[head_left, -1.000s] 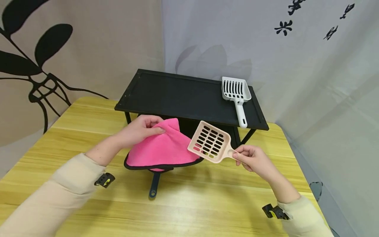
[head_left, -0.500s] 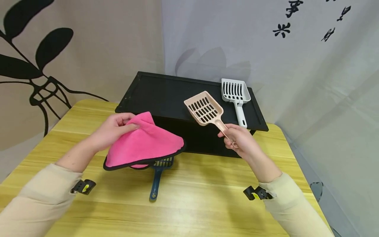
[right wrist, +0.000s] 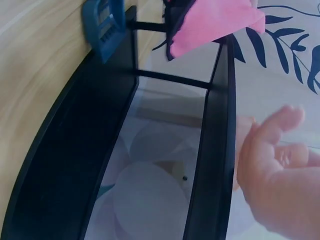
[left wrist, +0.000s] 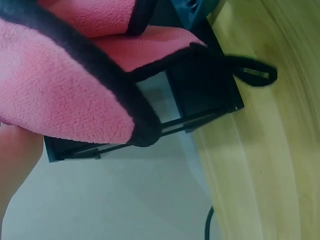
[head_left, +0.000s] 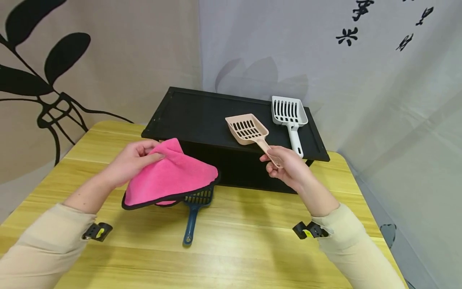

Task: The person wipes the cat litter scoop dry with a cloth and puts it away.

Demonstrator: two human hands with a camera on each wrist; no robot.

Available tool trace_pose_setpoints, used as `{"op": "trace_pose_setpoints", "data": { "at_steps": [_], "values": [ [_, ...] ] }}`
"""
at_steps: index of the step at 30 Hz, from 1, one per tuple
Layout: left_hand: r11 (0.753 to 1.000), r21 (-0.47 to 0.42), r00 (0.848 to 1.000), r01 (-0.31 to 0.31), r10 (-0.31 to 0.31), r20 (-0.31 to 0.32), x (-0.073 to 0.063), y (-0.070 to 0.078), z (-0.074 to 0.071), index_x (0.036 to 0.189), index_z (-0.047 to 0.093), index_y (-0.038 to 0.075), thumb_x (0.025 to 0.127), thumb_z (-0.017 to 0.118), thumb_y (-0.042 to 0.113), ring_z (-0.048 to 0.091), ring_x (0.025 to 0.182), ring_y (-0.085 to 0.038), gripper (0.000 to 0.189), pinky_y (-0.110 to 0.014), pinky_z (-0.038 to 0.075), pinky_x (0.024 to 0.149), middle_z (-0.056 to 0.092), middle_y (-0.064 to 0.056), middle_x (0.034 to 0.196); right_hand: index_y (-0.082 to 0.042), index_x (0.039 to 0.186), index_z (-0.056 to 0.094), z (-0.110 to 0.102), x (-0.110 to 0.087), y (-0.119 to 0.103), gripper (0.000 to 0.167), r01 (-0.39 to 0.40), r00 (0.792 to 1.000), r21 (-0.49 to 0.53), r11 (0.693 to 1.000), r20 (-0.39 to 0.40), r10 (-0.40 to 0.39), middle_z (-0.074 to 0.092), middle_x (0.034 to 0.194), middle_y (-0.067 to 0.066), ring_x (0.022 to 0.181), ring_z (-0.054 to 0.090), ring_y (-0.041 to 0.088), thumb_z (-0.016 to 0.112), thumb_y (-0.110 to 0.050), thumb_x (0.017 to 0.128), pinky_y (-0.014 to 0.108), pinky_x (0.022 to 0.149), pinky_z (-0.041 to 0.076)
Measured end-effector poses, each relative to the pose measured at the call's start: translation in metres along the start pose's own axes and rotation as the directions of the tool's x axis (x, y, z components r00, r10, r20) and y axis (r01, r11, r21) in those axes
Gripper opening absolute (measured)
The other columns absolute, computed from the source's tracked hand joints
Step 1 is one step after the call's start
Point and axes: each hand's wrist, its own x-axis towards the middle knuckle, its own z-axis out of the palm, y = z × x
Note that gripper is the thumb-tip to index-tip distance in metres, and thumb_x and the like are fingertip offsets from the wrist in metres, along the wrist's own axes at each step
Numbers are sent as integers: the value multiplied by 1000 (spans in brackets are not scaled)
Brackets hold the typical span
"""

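Observation:
My left hand pinches a pink cloth with black edging by its upper corner; in the left wrist view the cloth hides most of the fingers. Under its right end lies a dark blue litter scoop, its slotted head partly covered. My right hand holds a beige litter scoop near the handle's end. The slotted head is over the front of the black rack's top; whether it touches there I cannot tell. A white litter scoop lies on that top, to the right.
The two-level black rack stands at the back of the wooden table. Its lower board and side bars show in the right wrist view. Behind hangs a pale printed curtain.
My left hand has drawn the pink cloth leftwards, uncovering more of the blue scoop. The beige scoop has risen from before the rack to over its top, then its head has tipped flatter.

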Motion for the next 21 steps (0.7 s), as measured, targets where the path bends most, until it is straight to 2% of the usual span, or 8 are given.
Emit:
{"op": "trace_pose_setpoints", "data": {
  "at_steps": [6, 8, 11, 16, 18, 21],
  "values": [
    [999, -35, 999, -10, 8, -44, 2, -7, 0, 104, 59, 19, 94, 57, 23, 50, 64, -11, 11, -23, 45, 53, 49, 4, 73, -4, 110, 40, -18, -17, 9, 22, -36, 998, -80, 996, 45, 40, 60, 78, -5, 59, 56, 4, 32, -22, 102, 18, 55, 47],
    [999, -34, 999, -14, 13, -47, 2, -7, 0, 104, 59, 18, 94, 57, 23, 49, 64, -11, 11, -22, 45, 53, 49, 4, 73, -8, 103, 45, -23, -22, 11, 20, -29, 999, -86, 996, 41, 33, 58, 73, -6, 57, 52, 4, 31, -22, 102, 18, 53, 44],
    [1000, -26, 999, -14, 13, -49, 3, -7, 1, 107, 59, 11, 93, 57, 23, 50, 64, -11, 18, -22, 45, 53, 49, 4, 73, -10, 97, 50, -26, -26, 13, 21, 9, 998, -72, 997, 64, -4, 53, 67, -7, 52, 45, 4, 32, -20, 102, 17, 49, 39],
    [1000, -11, 998, 7, -8, -55, 1, -6, 3, 110, 56, 4, 94, 56, 23, 50, 67, -10, 25, -22, 47, 55, 50, 4, 75, -8, 97, 52, -19, -22, 11, 20, 28, 992, 2, 1000, 125, -28, 57, 66, -6, 51, 45, 4, 34, -13, 101, 16, 48, 37],
    [1000, -9, 999, 15, -15, -52, 1, -5, 4, 110, 56, 4, 94, 56, 24, 51, 68, -11, 26, -22, 47, 56, 51, 4, 76, -5, 102, 50, -13, -19, 9, 17, 11, 995, 17, 1000, 103, -13, 60, 67, -6, 52, 47, 3, 34, -11, 101, 16, 50, 39],
    [1000, -8, 999, 21, -21, -46, 1, -5, 4, 110, 56, 6, 94, 56, 26, 51, 68, -11, 25, -23, 47, 57, 52, 4, 77, -1, 112, 43, -5, -12, 4, 18, -21, 999, 22, 1000, 26, 20, 60, 67, -5, 53, 48, 2, 34, -11, 100, 16, 53, 41]
  ]
}}
